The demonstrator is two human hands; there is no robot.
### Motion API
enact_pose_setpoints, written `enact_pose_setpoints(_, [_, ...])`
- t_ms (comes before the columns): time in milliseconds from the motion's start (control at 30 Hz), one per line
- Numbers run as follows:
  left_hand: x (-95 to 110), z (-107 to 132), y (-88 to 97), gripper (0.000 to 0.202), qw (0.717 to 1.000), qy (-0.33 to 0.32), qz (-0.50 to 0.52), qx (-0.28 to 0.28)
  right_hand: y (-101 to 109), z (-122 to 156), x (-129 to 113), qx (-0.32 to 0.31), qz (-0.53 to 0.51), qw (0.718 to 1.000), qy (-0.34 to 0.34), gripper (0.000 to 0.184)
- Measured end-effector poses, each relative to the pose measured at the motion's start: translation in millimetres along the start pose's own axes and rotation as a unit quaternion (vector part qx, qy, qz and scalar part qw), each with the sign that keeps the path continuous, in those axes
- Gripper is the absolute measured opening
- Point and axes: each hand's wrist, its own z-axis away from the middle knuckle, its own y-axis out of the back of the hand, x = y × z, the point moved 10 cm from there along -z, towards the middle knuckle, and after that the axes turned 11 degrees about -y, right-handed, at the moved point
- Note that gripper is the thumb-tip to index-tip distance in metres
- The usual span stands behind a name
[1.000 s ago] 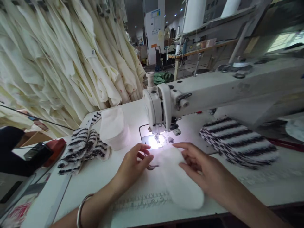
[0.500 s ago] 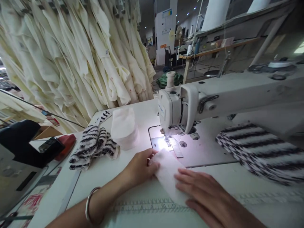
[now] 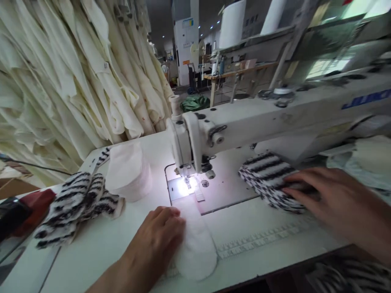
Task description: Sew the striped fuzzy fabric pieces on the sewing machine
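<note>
A white fabric piece [image 3: 197,248] with a rounded end lies flat before the sewing machine's needle area. My left hand [image 3: 159,234] rests on its left edge, fingers bent and closed against the cloth. At the right, my right hand [image 3: 320,195] has its thumb and fingers on the near right edge of a stack of black-and-white striped fuzzy fabric [image 3: 269,175], pinching at the cloth. The fingertips are partly blurred. The lit presser foot [image 3: 187,183] of the sewing machine [image 3: 195,138] stands just beyond the white piece.
A pile of white pieces [image 3: 128,171] and crumpled striped fabric [image 3: 79,203] lie on the left of the table. A printed ruler [image 3: 256,242] runs along the front. Cream garments [image 3: 91,73] hang behind. More pale fabric [image 3: 366,162] lies at far right.
My right hand has left the white piece and moved right to the striped stack. My left hand stays at the white piece's left edge. The view has turned right.
</note>
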Motion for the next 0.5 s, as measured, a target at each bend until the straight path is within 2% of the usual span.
enact_pose_setpoints(67, [1,-4,6.0,0.025,1.0,-0.013,-0.021,0.012,-1,-9,7,-0.025,-0.015,0.999,-0.023,0.056])
enact_pose_setpoints(200, [12,-11,14.8,0.016,0.999,-0.014,-0.025,0.021,-3,-15,10,-0.029,-0.012,0.998,-0.047,0.037])
enact_pose_setpoints(267, [16,-9,16.6,0.009,1.0,0.01,-0.016,0.02,-1,-17,14,-0.025,-0.015,0.998,-0.052,0.034])
enact_pose_setpoints(333, [12,-1,19.7,0.004,0.997,0.063,-0.023,0.025,5,-15,16,-0.004,-0.016,0.999,-0.05,0.036])
enact_pose_setpoints(400, [2,13,23.7,0.004,0.99,0.13,-0.031,0.033,15,-4,1,0.047,-0.008,0.999,-0.009,0.037])
enact_pose_setpoints(467, [-9,29,27.8,0.005,0.981,0.188,-0.031,0.045,21,23,-34,0.091,-0.023,0.993,0.075,0.029])
enact_pose_setpoints(500, [-14,37,29.3,0.006,0.976,0.209,-0.029,0.051,15,40,-56,0.066,-0.057,0.988,0.125,0.023])
